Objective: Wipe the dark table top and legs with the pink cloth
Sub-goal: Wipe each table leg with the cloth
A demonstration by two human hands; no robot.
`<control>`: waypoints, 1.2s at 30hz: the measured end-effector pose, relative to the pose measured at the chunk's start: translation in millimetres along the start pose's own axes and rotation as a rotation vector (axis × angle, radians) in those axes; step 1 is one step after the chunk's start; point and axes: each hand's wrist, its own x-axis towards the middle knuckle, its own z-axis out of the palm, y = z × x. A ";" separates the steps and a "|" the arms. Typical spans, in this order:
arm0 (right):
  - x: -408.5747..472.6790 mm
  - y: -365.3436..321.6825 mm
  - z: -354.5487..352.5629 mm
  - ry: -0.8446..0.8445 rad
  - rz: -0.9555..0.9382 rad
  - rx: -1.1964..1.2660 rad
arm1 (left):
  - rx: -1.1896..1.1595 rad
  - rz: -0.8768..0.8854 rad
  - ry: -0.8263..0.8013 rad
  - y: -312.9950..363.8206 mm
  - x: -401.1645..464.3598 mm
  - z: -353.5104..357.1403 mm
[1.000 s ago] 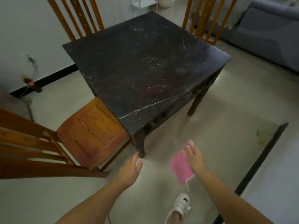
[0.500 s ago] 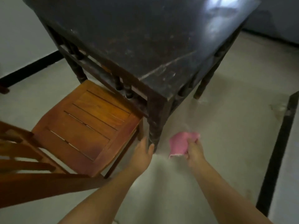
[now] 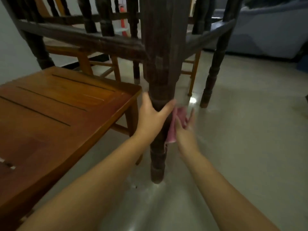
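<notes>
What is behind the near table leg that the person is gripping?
Behind the near table leg the pink cloth shows at its right side under the right hand; the left hand wraps the leg. How far the cloth goes round is hidden.

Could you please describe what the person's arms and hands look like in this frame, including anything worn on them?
Both forearms are bare up to the frame edge, with no sleeves in view. The left hand and right hand wear no gloves, and no rings, watch or bracelets show. The right hand is motion-blurred, so fine details there cannot be told.
</notes>
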 end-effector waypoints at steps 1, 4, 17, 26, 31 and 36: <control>-0.7 7.0 3.7 0.010 -0.103 -0.020 | -0.018 0.024 0.009 -3.6 -0.2 0.3; -3.1 20.1 11.4 -0.003 -0.307 0.008 | -0.038 0.068 0.043 -7.8 -0.4 3.7; -17.6 101.7 22.8 0.063 -0.077 0.115 | -0.060 0.122 0.057 -13.4 1.7 9.1; -6.2 36.0 33.6 0.045 -0.360 0.214 | -0.061 0.163 0.082 -16.6 3.4 9.8; -16.3 138.1 9.7 0.097 -0.019 0.035 | -0.057 0.161 0.091 -18.7 5.7 10.5; -12.5 169.6 12.5 0.053 0.273 -0.032 | -0.046 0.182 0.071 -21.0 7.7 8.0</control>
